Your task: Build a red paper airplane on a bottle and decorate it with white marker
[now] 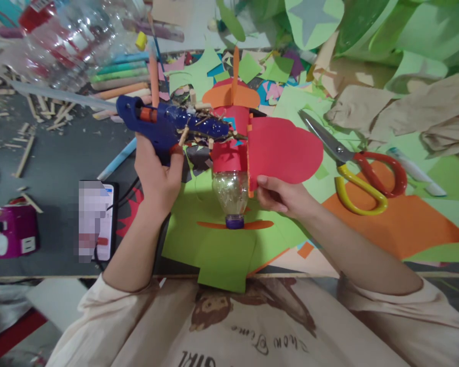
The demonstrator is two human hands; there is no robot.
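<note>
My left hand (158,176) is wrapped round the handle of a blue glue gun (168,120) with a long clear glue stick in its back. Bits of wood cling to the barrel, and its nozzle points right, at the orange-edged side of a red paper wing (286,148). My right hand (277,196) pinches that wing at its lower left corner. Left of the wing lies a clear plastic bottle (231,191) wrapped in red paper, with orange paper fins (235,94) at its far end. Near its purple cap (234,221) is an orange paper strip (208,225).
Scissors (340,153) with red and yellow handles lie at the right on green and orange paper (405,224). A phone (105,219) and a purple sharpener-like box (11,232) are at the left. Plastic bottles (76,41), markers (118,79) and paper scraps crowd the back.
</note>
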